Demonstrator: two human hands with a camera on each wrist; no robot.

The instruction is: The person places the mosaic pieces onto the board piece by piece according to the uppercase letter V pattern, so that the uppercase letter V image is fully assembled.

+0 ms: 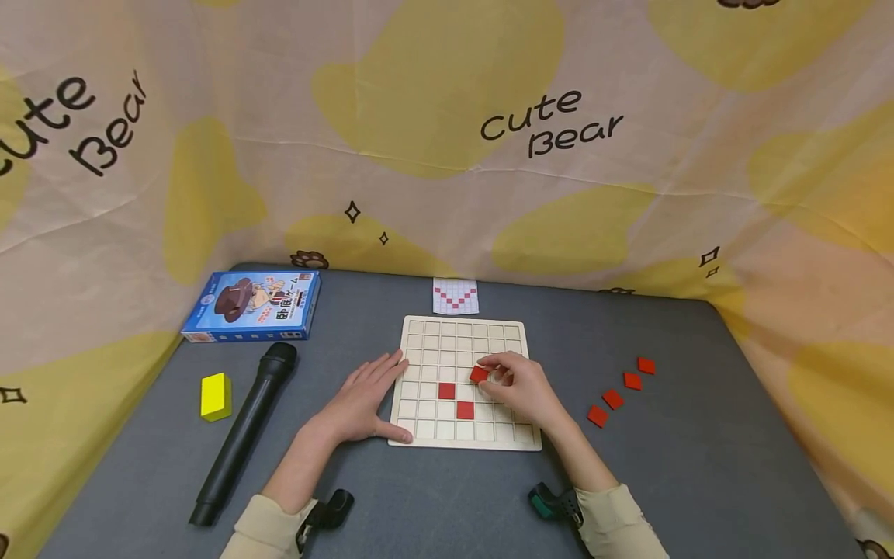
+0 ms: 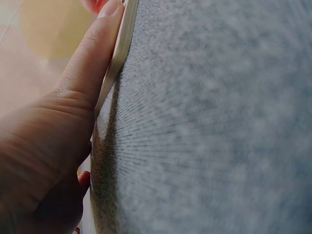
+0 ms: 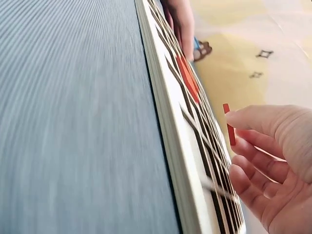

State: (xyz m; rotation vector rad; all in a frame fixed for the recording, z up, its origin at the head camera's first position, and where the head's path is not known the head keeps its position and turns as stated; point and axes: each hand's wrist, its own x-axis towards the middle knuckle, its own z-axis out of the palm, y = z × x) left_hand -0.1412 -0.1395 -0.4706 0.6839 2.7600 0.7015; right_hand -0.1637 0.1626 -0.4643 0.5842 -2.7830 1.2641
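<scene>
A pale wooden grid board [image 1: 427,341] lies on the table, with two red square tiles set in its cells: one red tile [image 1: 446,391] left of middle, another red tile [image 1: 465,410] lower and to the right. My left hand [image 1: 359,404] rests along the board's left edge, fingers extended and thumb on the near-left corner. Above the board, my right hand [image 1: 522,390] pinches a third red tile [image 1: 478,374] between thumb and fingertips. In the right wrist view this held tile [image 3: 229,126] stands edge-on, apart from the board.
Several loose red tiles [image 1: 613,400] lie right of the board. Behind it is a small pattern card [image 1: 455,296] with a V of red squares. To the left are a blue game box [image 1: 261,304], a yellow block [image 1: 216,397] and a black microphone [image 1: 244,431].
</scene>
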